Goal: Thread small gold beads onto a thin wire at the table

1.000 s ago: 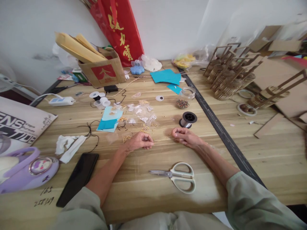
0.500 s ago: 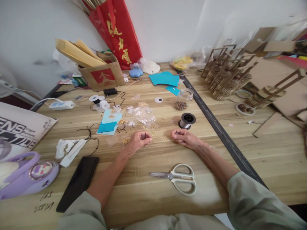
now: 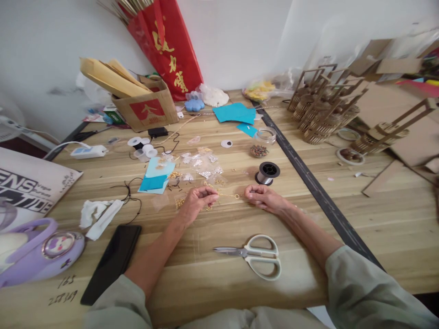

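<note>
My left hand [image 3: 198, 201] is closed in a pinch on one end of a thin gold chain [image 3: 225, 195]. The chain runs straight across to a small gold ring [image 3: 237, 196] between my hands. On the other side, my right hand [image 3: 263, 197] has its thumb and fingers pressed together just beside the ring; what they hold is too small to make out. Gold-coloured findings [image 3: 179, 202] lie by my left hand. Beyond my right hand stands a black spool of clear line [image 3: 265, 176]. Scissors [image 3: 255, 253] with white handles lie nearer me.
Small bags of silvery parts [image 3: 206, 170], blue sheets [image 3: 152, 182] and a jar of beads [image 3: 259, 150] are farther back. A phone [image 3: 111, 262] and a purple object [image 3: 44, 251] lie at left. Wooden baskets [image 3: 322, 114] stand at back right.
My left hand has turned and shifted slightly right. The gold chain now shows stretched between it and the ring. My right hand has hardly moved.
</note>
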Motion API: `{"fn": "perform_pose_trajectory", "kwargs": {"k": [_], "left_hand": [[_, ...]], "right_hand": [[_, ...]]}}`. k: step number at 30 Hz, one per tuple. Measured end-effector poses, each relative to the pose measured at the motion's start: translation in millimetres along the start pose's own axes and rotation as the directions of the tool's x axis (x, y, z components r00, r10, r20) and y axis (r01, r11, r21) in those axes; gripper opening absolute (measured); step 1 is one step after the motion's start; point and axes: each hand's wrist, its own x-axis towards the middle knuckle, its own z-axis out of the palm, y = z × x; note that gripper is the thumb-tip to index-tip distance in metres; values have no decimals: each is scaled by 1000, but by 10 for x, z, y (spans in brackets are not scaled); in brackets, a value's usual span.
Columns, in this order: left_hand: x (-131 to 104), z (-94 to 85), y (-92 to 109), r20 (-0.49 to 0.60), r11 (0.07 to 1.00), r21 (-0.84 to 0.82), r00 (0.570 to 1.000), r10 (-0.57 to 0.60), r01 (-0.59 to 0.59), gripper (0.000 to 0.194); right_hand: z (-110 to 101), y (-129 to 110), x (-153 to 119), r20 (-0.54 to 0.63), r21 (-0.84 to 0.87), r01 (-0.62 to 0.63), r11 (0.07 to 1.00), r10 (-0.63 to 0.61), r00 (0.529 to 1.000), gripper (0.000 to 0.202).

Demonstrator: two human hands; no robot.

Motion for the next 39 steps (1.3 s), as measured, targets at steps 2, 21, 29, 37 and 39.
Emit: {"fn": "perform_pose_trajectory", "kwargs": {"k": [2,21,29,37,39], "left_hand": [[2,-9,-6,12,1000,-12,1000,4,-3,18],[2,-36,-18,44,1000,28,999,10,-11,19],[-3,-40,-40,53,999,41,998,20,-22,17],[-12,-7,1,56,999,33,998,-8,7,19],[-8,-12,-5,69,999,40,998,-12,9,19]], "right_hand": [[2,-4,-1,-6,-2,-6,1000,6,1000,28],[-23,5,-4,11,-20,-10,1000,10,1000,26],[-1,-5,-10,6,-16,-1,1000,1,1000,28],[-18,-4,1,15,-19,2,1000,-2,1000,27],[-25,-2,4,25,-14,11,1000,-11,1000,27]]}}
